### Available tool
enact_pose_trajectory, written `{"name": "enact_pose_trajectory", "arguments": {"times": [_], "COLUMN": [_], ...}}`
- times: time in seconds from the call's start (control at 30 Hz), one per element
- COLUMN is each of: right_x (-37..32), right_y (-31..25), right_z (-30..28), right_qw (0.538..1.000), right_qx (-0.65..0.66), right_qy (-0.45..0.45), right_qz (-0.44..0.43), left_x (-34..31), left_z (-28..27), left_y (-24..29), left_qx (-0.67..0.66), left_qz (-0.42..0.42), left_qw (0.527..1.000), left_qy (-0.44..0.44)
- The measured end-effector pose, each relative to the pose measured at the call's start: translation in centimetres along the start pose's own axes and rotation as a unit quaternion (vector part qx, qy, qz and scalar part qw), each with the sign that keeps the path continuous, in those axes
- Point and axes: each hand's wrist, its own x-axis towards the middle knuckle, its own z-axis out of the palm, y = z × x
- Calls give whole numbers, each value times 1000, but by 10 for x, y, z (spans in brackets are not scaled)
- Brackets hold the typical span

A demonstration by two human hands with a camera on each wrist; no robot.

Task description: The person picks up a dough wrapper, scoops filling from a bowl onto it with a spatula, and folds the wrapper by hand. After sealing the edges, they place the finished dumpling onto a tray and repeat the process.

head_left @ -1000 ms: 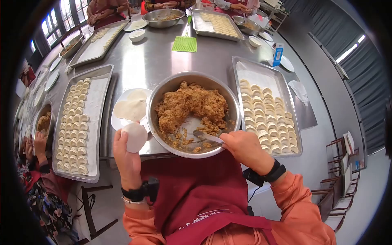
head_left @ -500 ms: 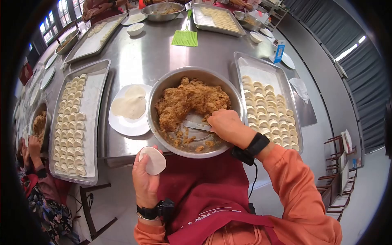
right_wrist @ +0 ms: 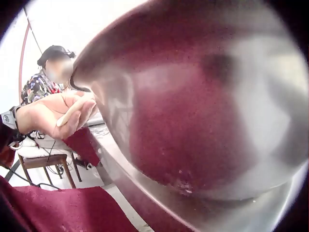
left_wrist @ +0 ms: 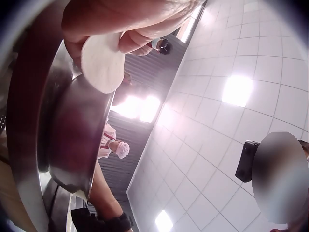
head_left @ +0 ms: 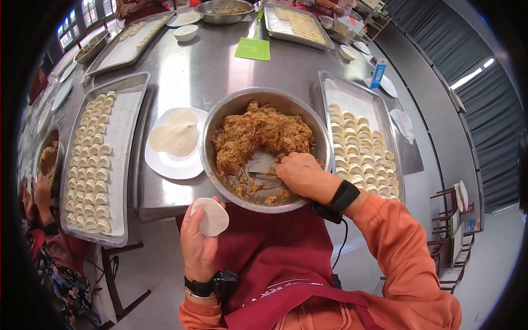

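In the head view my left hand pinches a round dumpling wrapper between thumb and fingers, just off the table's near edge. The left wrist view shows this pale wrapper with a thumb on its face. My right hand grips a metal spoon low inside a steel bowl, its flat end by the bare bottom. Brown minced filling is heaped along the bowl's far side. In the right wrist view the bowl's outer wall hides my right hand.
Left of the bowl, a white plate carries several wrappers. Trays of folded dumplings flank it, one tray at left, another tray at right. A green fly swatter lies farther back. Other people work around the table.
My left hand has drawn back from beside the plate toward my body, wrapper still pinched. My right hand has gone deeper into the bowl with the spoon, near the filling's right end.
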Motion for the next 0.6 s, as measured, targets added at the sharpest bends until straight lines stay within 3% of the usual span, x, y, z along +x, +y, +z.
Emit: {"name": "enact_pose_trajectory", "arguments": {"times": [0.07, 0.2, 0.27, 0.37, 0.6], "right_x": [-1, -15, -30, -46, -48], "right_y": [0, 3, 11, 22, 16], "right_z": [0, -27, -32, -27, -13], "right_qw": [996, 994, 987, 983, 988], "right_qx": [22, 62, 79, 52, 1], "right_qy": [85, 25, 90, 144, 120], "right_qz": [6, 88, 110, 104, 96], "left_x": [-2, -3, -5, -8, -12], "left_z": [1, -3, -3, -1, 2], "left_y": [-2, -7, -10, -16, -28], "left_qx": [-1, -1, 0, 0, -17], "left_qz": [-6, -34, -37, -36, -68], "left_qw": [1000, 999, 999, 999, 997], "left_qy": [0, -8, 2, 23, 12]}}
